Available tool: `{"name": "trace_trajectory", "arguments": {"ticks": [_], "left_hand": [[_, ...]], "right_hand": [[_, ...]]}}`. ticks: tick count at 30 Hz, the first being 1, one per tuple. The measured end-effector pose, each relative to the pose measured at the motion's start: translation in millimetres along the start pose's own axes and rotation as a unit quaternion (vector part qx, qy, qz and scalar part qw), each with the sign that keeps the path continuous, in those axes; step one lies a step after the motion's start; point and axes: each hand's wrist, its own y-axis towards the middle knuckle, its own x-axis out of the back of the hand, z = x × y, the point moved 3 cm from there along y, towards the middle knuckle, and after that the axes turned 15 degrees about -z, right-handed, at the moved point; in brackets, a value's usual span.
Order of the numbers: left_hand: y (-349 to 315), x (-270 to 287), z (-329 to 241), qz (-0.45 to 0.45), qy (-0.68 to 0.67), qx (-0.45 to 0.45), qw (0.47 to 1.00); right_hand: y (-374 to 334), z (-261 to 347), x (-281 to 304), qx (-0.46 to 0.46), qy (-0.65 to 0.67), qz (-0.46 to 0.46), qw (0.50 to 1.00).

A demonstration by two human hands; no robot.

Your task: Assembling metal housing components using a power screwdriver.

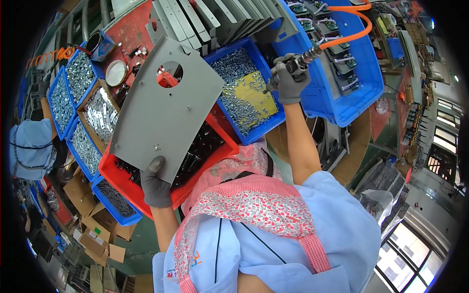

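Note:
My left hand, in a dark grey glove, grips the lower edge of a flat grey sheet-metal panel. The panel is tilted, with a large round hole near its top and small studs or holes elsewhere. Under it a red bin holds black parts. To the right, my gloved right hand is wrapped around a metallic air screwdriver with an orange hose. The tool is apart from the panel. Its tip points toward a blue bin of small metal nuts, where a yellow sheet lies.
More grey panels stand in a row at the back. A large blue tray at right holds circuit boards. Several blue bins of fasteners and a cardboard box of metal strips line the left. Another person's blue sleeve shows at far left.

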Motion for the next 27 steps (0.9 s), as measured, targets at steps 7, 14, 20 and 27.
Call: {"name": "trace_trajectory", "arguments": {"ticks": [7, 14, 20, 27], "left_hand": [[3.6, 7.3, 2.6, -0.006, 0.006, -0.002, 1.0], [4.8, 8.8, 6.8, -0.036, 0.005, 0.034, 0.999], [-7.8, -7.5, 8.7, -0.061, 0.065, 0.017, 0.996], [-24.5, -22.2, 9.7, 0.059, 0.074, -0.008, 0.995]], "right_hand": [[1.2, -13.1, 2.6, 0.013, -0.016, 0.012, 1.0], [-19.2, -14.4, 19.4, -0.003, -0.038, 0.026, 0.999], [-30.1, -14.7, 21.8, 0.004, -0.039, 0.018, 0.999], [-32.5, -26.1, 37.8, 0.078, -0.024, 0.019, 0.996]]}}
